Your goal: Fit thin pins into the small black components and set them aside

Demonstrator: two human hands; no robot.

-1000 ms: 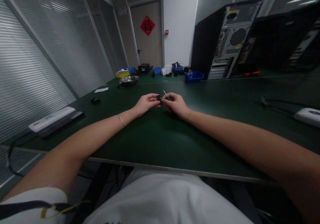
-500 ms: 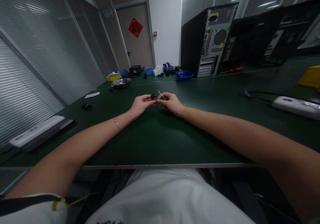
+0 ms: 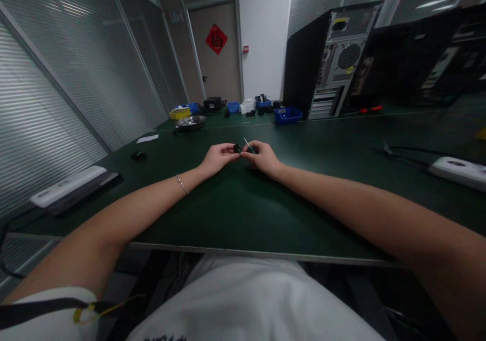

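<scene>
Both my hands meet over the middle of the dark green table [image 3: 235, 209]. My left hand [image 3: 218, 157] pinches a small black part [image 3: 237, 148] between its fingertips. My right hand [image 3: 264, 157] is closed round a small screwdriver [image 3: 248, 146] with a thin metal shaft that sticks up and to the left, close to the black part. A thin bracelet sits on my left wrist.
A white power strip [image 3: 68, 186] lies at the left edge, another one [image 3: 457, 171] with a cable at the right. A small black item [image 3: 137, 155], a paper slip, a metal bowl [image 3: 190, 122], blue bins [image 3: 287, 115] and computer towers [image 3: 330, 62] stand farther back.
My hands stay together with the same part and screwdriver. Only the view has swung slightly, first left, then back right.
</scene>
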